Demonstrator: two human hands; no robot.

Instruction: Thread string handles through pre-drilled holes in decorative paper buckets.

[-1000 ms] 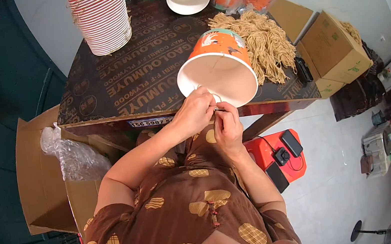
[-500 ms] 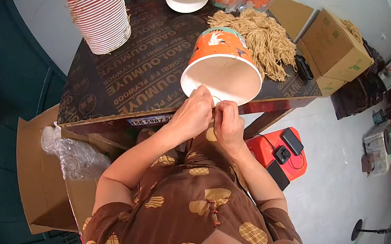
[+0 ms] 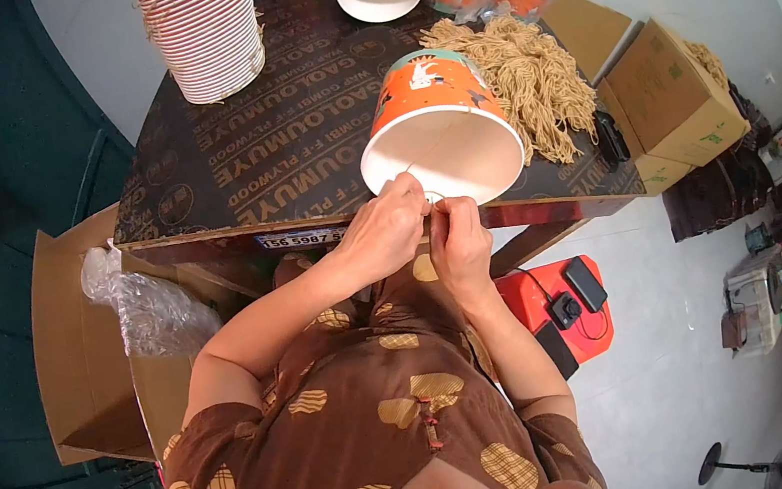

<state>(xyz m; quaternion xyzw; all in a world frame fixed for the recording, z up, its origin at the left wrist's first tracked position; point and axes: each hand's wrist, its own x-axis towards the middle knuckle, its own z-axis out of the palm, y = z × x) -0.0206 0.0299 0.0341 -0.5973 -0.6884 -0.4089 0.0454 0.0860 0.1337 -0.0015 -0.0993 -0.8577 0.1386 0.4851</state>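
1. The grip is tight: the left hand (image 3: 387,232) and the right hand (image 3: 460,240) pinch a thin string (image 3: 437,197) with their fingertips.
2. The orange paper bucket (image 3: 434,86) is on its side at the table's (image 3: 274,140) front edge, with its round white mouth toward the hands.
3. A heap of tan yarn (image 3: 535,91) is just to the bucket's right.
4. A tall stack of paper buckets (image 3: 204,40) stands at back left.
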